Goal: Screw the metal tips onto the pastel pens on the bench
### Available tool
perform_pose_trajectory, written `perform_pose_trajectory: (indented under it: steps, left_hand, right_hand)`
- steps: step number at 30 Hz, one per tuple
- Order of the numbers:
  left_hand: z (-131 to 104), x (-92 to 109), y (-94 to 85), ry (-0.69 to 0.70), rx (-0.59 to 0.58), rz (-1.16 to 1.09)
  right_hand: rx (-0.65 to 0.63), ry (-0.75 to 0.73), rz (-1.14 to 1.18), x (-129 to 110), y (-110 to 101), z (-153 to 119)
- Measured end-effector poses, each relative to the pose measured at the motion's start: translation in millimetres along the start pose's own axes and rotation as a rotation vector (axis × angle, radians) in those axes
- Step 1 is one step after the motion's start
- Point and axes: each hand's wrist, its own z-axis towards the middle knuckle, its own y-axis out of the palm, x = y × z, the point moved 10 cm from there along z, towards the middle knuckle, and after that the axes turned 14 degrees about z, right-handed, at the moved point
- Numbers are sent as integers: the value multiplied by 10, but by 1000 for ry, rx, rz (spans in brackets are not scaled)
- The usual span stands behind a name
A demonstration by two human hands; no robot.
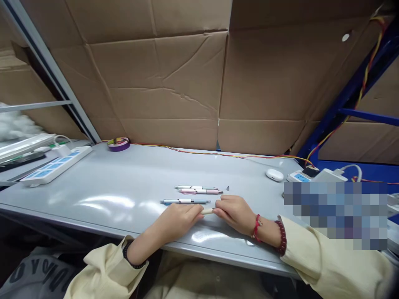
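Brown creased cardboard sheets (168, 79) stand behind a glossy pale-grey tabletop (124, 178); a twisted red-and-yellow wire (199, 153) runs along its back edge, past a round purple roll of tape (118, 144) at the left and a rounded white plastic case (274, 175) toward the right.

Near the front edge, a slim cream-coloured pen-like barrel (207, 211) sits between the two hands; the left hand (182, 219) is closed over its left end, and the right hand (235, 213) pinches its right end between thumb and curled fingers; the grips hide both ends.

Just beyond lie a white-and-blue plastic pen (185, 201), a white-and-pink plastic pen (201, 192) and a white-and-green plastic pen (195, 188), the last two close together; all three look whole and are untouched; a tiny dark-grey cone-shaped piece (227, 188) lies loose just beside them.

Judging by that loose piece, the handling of the cream barrel seems unfinished, perhaps midway; whether it is being joined or parted I cannot tell.
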Motion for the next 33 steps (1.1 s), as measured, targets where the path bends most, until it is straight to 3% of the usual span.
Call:
perform_pose_trajectory:
  steps: [4, 10, 15, 22, 33]
  left_hand:
    - [4, -43, -15, -48, -1, -34]
    - [15, -36, 3, -46, -31, -9]
    - [5, -81, 37, -90, -66, 53]
    - [-13, -134, 43, -145, -88, 83]
    - [-24, -225, -33, -235, -18, 86]
  right_hand:
    - [70, -16, 85, -23, -72, 4]
    - [-8, 31, 68, 6, -4, 6]
    - [99, -54, 118, -73, -93, 8]
    - [1, -18, 19, -82, 37, 35]
    - [147, -329, -5, -400, -145, -25]
